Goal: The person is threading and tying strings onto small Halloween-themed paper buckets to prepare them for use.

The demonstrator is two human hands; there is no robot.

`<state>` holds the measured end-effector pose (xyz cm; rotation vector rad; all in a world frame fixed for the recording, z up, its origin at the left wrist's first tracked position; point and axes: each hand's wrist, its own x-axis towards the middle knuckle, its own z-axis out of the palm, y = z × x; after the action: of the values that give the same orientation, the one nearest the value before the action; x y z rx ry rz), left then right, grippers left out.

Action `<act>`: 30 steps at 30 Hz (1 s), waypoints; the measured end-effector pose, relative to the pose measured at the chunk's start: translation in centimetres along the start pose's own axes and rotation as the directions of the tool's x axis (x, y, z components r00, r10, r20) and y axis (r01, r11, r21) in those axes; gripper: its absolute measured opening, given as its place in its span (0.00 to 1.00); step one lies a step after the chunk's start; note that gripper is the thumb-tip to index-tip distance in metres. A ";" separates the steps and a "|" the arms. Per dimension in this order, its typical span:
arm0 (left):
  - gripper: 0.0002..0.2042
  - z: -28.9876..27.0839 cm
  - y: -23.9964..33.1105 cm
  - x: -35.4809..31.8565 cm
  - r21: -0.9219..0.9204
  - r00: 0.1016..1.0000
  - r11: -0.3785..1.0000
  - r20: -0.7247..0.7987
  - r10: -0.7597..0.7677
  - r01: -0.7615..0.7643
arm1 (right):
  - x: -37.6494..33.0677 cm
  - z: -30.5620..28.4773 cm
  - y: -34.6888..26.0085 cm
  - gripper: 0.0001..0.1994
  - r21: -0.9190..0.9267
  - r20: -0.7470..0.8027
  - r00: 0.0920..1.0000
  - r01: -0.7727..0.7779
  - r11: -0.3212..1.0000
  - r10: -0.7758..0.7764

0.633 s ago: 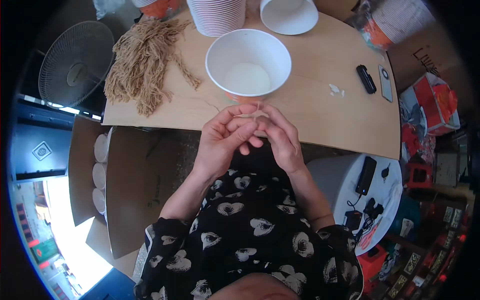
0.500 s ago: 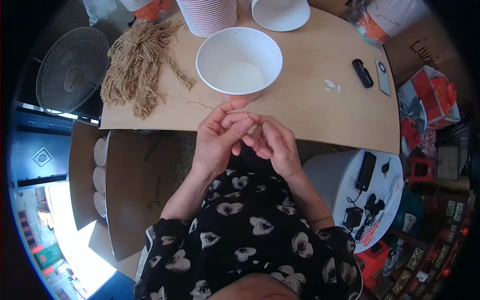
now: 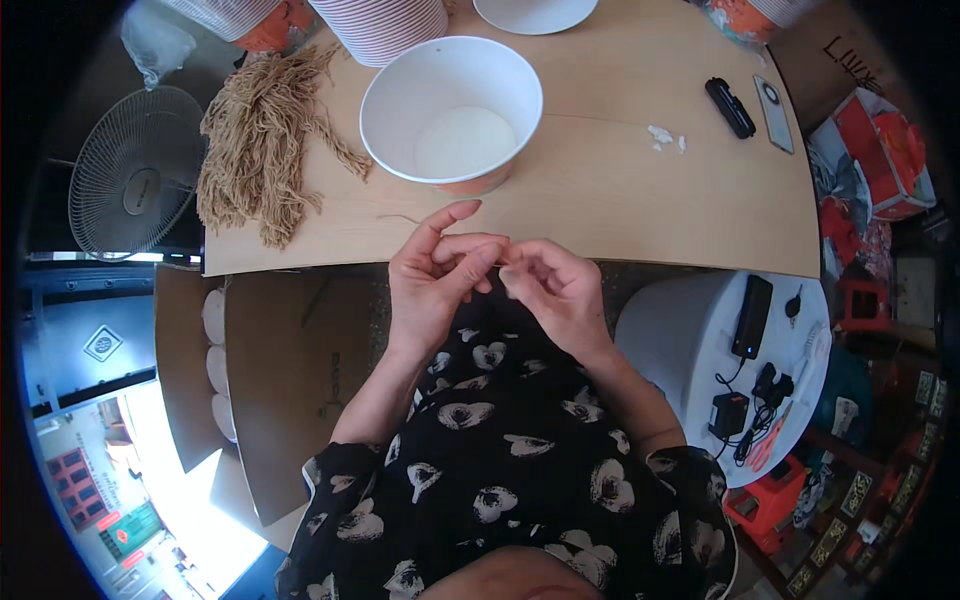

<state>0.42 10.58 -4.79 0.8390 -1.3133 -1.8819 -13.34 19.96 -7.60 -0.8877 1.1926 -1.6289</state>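
Note:
My left hand and my right hand meet fingertip to fingertip just in front of the table edge. Both are pinched on a thin tan string, whose loose end shows on the table beyond my left hand; the part between my fingertips is mostly hidden. My left index finger sticks up. A wide white paper bucket with an orange outside stands upright beyond my hands, its inside facing me. To its left lies a heap of tan strings.
A stack of paper buckets and another white tub stand at the back. White scraps, a black device and a phone lie right. A fan, a cardboard box and a round stand with chargers flank me.
My hands have drawn slightly apart, the right one shifting a little rightward, and the string loop across my left fingers no longer shows. The whole view has shifted a little.

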 end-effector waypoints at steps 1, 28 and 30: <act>0.25 -0.1 0.3 0.1 0.025 1.000 1.000 -0.023 -0.007 0.008 | 0.0 -0.1 0.1 0.07 0.007 0.001 1.000 -0.002 1.000 0.002; 0.10 -1.7 5.0 5.4 0.823 0.646 -0.075 0.495 0.582 -0.563 | 5.0 1.4 0.4 0.03 -0.548 -0.154 0.760 0.466 0.695 -0.631; 0.10 -1.6 4.9 5.5 0.823 0.650 -0.065 0.491 0.581 -0.564 | 5.3 1.4 0.7 0.06 -0.555 -0.166 0.747 0.469 0.687 -0.644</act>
<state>-0.49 3.98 -1.24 0.5674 -2.3619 -0.1231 -13.64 14.45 -7.72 -1.4432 1.7491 -2.0898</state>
